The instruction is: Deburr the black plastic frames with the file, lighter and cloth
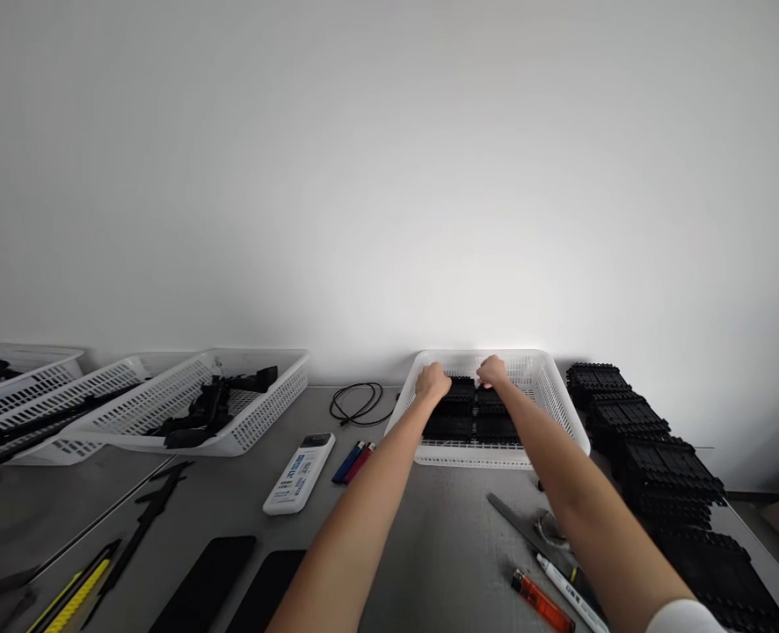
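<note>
Both my hands reach into a white perforated plastic basket (569, 418) against the wall. Inside it lie flat black plastic parts (447, 427) with notched edges, set side by side in rows. My left hand (433, 380) is closed at the left end of a black part (462, 387) at the back of the basket. My right hand (492, 371) is closed at the same part's right end. The fingertips of both hands are mostly hidden, so the exact grip is hard to see.
Stacks of similar black parts (670, 470) line the right. Nearer lie an orange lighter (542, 601), a white marker (571, 592) and a metal blade (518, 520). To the left are a white power bank (301, 475), two lighters (350, 462), a black cable (356, 404) and baskets (258, 422).
</note>
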`<state>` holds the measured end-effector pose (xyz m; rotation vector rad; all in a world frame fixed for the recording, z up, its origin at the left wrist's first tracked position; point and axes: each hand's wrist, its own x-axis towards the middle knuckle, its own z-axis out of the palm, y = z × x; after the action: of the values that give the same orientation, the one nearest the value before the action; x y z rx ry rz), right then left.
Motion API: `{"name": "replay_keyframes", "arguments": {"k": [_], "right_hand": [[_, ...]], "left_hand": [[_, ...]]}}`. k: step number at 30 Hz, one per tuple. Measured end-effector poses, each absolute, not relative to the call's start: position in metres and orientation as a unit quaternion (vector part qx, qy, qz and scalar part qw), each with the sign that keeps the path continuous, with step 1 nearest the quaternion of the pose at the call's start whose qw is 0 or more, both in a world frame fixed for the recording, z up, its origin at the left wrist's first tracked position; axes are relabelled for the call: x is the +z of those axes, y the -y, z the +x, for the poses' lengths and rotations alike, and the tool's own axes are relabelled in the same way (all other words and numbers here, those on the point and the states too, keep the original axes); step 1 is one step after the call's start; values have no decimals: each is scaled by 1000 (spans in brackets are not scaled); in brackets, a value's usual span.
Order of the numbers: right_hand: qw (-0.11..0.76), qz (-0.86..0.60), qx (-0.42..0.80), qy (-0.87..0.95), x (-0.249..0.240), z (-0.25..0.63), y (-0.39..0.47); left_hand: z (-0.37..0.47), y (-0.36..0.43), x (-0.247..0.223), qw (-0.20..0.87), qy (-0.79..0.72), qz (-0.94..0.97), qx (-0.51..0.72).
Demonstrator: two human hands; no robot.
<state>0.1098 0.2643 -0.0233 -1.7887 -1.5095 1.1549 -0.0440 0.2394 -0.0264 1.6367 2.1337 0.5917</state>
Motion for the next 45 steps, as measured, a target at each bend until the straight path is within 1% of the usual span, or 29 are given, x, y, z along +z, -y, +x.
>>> {"name": "replay_keyframes", "arguments": {"k": [4,7,9,11,12,14,16,20,21,24,29,36,38,41,45], "right_hand": [[290,-622,394,611,26,148,-228],[330,-596,326,655,59,184,-165],[351,-575,282,683,71,210,-111],[354,-560,249,707,70,239,-56],[341,-542,206,740,64,255,-32],[292,-543,163,770,42,289,8],[231,-580,133,770,9,324,36],[110,-617,60,777,-61,378,65],[89,-618,40,780,-75,385,70],[74,-620,23,781,-102,394,79],[79,-598,-12,798,-113,388,82],[113,-574,-57,809,-105,379,91],[135,-571,-65,807,-92,372,99],[195,-536,-73,818,-61,350,113],[263,-482,-105,829,-10,301,122]], "left_hand": [[-40,-214,12,158,-716,634,245],[-38,-170,32,130,-683,658,289],[-41,-130,39,114,-671,663,312],[-48,-86,40,106,-659,666,332],[-53,-64,38,105,-656,666,339],[-63,-19,30,110,-647,665,356],[-72,24,18,131,-625,651,410],[-81,94,-14,170,-641,596,453],[-81,107,-23,180,-644,584,459],[-78,137,-46,218,-645,558,475],[-72,162,-68,258,-644,520,498],[-77,179,-60,298,-643,504,494],[-81,181,-54,304,-645,496,496],[-81,179,-43,312,-638,498,497],[-56,159,-11,383,-560,564,471]]}}
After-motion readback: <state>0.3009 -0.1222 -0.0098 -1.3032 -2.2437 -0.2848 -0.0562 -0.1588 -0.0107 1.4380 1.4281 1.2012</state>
